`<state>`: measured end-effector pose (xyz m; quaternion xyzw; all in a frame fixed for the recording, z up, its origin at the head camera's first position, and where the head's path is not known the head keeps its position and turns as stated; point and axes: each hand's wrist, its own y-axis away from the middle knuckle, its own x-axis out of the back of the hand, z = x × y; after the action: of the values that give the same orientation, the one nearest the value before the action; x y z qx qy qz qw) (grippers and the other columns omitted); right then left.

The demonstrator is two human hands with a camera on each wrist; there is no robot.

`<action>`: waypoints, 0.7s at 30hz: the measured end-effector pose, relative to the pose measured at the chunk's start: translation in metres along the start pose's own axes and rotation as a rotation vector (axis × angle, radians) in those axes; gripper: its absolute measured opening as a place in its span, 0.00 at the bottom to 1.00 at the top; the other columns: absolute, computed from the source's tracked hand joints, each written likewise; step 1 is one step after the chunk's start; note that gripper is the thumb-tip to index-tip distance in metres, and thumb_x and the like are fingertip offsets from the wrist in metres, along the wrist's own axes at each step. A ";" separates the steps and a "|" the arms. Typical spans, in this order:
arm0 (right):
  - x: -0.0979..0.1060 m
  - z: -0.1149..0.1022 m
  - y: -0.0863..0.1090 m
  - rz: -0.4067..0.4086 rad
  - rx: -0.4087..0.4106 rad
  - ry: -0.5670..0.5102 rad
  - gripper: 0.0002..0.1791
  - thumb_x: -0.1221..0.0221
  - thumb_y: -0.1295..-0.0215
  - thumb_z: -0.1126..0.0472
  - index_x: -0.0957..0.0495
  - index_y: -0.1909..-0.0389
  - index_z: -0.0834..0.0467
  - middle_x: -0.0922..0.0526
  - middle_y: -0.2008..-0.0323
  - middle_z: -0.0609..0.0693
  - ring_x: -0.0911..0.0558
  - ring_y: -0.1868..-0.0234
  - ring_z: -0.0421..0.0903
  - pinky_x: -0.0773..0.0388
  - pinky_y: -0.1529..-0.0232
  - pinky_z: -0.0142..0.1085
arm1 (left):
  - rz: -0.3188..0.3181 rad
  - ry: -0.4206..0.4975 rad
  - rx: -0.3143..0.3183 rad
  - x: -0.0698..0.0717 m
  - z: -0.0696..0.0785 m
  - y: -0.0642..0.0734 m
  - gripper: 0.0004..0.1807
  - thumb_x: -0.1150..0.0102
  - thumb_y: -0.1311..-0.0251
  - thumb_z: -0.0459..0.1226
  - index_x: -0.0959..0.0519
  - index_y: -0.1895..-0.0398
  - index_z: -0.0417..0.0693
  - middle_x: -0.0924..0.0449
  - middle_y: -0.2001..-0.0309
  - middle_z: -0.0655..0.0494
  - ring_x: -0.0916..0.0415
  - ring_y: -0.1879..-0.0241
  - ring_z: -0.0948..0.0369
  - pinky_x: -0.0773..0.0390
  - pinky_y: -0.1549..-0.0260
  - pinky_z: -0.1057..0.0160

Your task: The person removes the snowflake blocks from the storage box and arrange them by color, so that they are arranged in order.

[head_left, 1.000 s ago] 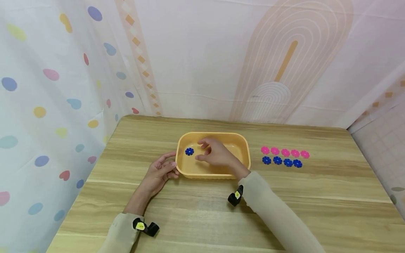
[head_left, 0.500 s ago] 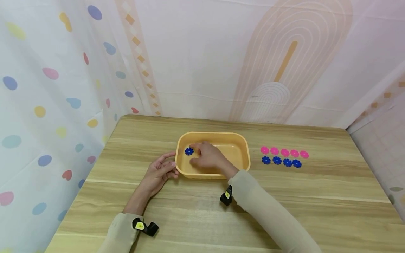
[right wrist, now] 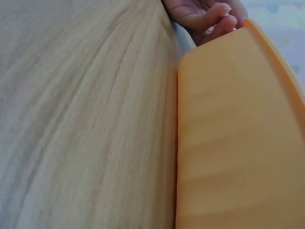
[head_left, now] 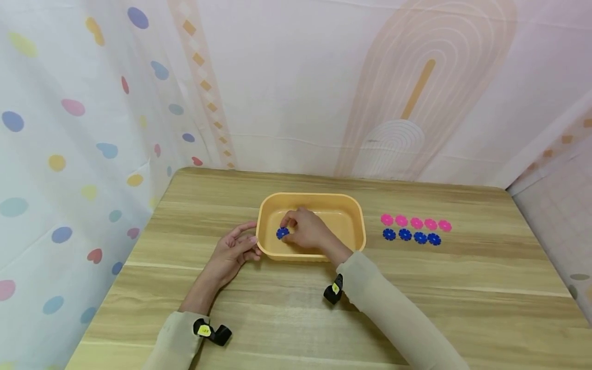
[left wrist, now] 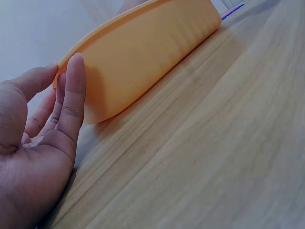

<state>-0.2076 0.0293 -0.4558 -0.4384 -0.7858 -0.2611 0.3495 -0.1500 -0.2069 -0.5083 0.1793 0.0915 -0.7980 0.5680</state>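
A yellow plastic box stands on the wooden table. My left hand holds its left end; in the left wrist view the thumb of that hand lies at the rim and the fingers are against the outer wall. Inside the box, my right hand pinches a blue snowflake disc between thumb and forefinger, near the left part of the floor. The right wrist view shows the box's outer wall and the left hand's fingers; the right hand is hidden there.
Right of the box lie two rows of flat discs on the table: several pink snowflake discs behind, several blue snowflake discs in front. A patterned curtain hangs behind the table and along its left side.
My right hand has moved left inside the box and taken hold of the blue disc, which has shifted slightly toward me and to the right. The left hand has stayed at the box.
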 end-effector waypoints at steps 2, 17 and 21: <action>0.001 0.001 0.001 0.000 0.002 -0.024 0.14 0.26 0.41 0.59 0.18 0.57 0.53 0.18 0.61 0.49 0.22 0.58 0.44 0.21 0.54 0.36 | -0.007 0.005 -0.003 -0.001 0.000 -0.001 0.27 0.45 0.26 0.31 0.38 0.27 0.40 0.15 0.61 0.55 0.15 0.67 0.64 0.10 0.65 0.68; 0.009 0.001 0.012 0.000 0.036 -0.131 0.02 0.37 0.33 0.65 0.16 0.63 0.56 0.16 0.69 0.46 0.21 0.68 0.39 0.22 0.67 0.28 | -0.004 0.001 -0.001 0.000 -0.001 0.000 0.28 0.45 0.26 0.30 0.39 0.27 0.39 0.15 0.61 0.55 0.16 0.67 0.64 0.10 0.65 0.69; 0.012 0.002 0.018 0.012 0.032 -0.137 0.03 0.36 0.32 0.64 0.15 0.62 0.55 0.15 0.69 0.45 0.20 0.68 0.39 0.22 0.66 0.28 | -0.009 0.005 -0.011 -0.001 0.000 0.000 0.29 0.45 0.26 0.30 0.41 0.26 0.36 0.15 0.61 0.55 0.16 0.67 0.64 0.10 0.65 0.69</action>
<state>-0.1965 0.0453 -0.4456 -0.4543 -0.8093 -0.2157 0.3034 -0.1495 -0.2066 -0.5077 0.1776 0.0980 -0.7996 0.5653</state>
